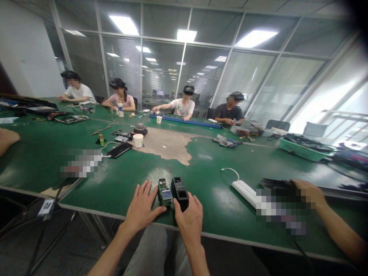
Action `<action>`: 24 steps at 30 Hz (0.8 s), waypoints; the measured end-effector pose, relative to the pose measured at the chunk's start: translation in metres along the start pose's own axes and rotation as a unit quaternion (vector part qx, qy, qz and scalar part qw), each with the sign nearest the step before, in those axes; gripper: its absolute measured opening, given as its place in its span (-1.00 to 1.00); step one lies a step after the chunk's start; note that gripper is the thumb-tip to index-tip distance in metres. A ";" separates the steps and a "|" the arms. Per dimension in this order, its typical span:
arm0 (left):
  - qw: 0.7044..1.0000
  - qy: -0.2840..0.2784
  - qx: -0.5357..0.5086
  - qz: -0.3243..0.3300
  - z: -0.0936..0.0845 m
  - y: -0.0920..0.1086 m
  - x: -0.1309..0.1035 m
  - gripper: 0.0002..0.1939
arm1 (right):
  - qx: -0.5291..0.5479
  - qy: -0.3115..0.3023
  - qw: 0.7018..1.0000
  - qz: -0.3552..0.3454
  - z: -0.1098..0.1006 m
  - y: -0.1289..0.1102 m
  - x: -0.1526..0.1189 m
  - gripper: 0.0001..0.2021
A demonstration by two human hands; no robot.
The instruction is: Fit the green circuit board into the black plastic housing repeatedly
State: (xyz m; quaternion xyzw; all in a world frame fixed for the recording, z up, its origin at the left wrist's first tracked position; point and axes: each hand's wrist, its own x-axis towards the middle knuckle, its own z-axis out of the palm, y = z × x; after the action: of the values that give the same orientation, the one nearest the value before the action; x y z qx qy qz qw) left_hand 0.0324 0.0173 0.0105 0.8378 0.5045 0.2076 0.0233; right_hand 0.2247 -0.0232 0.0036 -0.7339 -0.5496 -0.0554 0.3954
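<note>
- Viewpoint: I observe the green counter [211, 188] through the head camera, with both operating hands at its near edge.
- Workpieces: I locate a circuit board [165, 195] with a small screen and, just to its right, a black casing [180, 189]. Both lie at the near edge, between the hands.
- Left hand [145, 205]: I read the fingers as open and spread on the surface beside the board; the thumb reaches its near end.
- Right hand [190, 218]: I read the fingers as closed on the near end of the casing, thumb on its left side.
- Surroundings: I note a white power strip [244, 191] to the right, a paper cup [138, 140] on a brown sheet [163, 143], and four people seated opposite.
</note>
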 end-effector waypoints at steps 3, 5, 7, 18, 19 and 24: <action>1.000 -0.001 0.003 -0.001 0.000 0.000 0.000 -0.20 | -0.022 0.003 1.000 0.014 -0.002 -0.001 0.000 -0.28; 1.000 -0.003 0.004 -0.001 -0.001 0.001 0.000 -0.19 | -0.023 0.000 1.000 0.018 -0.004 -0.002 0.000 -0.32; 1.000 -0.004 0.003 -0.001 -0.001 0.001 0.001 -0.19 | -0.009 -0.009 1.000 0.013 -0.006 -0.002 0.001 -0.43; 1.000 0.000 0.007 -0.001 -0.005 0.003 -0.002 -0.22 | 0.124 -0.001 0.992 0.035 -0.020 -0.033 0.011 -0.49; 1.000 0.001 0.007 -0.002 -0.005 0.003 -0.002 -0.23 | 0.122 -0.011 0.992 0.027 -0.020 -0.038 0.012 -0.49; 1.000 -0.004 0.004 -0.003 -0.009 0.004 -0.003 -0.25 | 0.086 -0.070 0.994 0.004 -0.021 -0.057 0.013 -0.54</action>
State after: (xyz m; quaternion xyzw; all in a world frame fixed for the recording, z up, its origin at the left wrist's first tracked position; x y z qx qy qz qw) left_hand 0.0309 0.0112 0.0184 0.8370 0.5080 0.2022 0.0230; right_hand 0.1889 -0.0221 0.0537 -0.7014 -0.5760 0.0448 0.4174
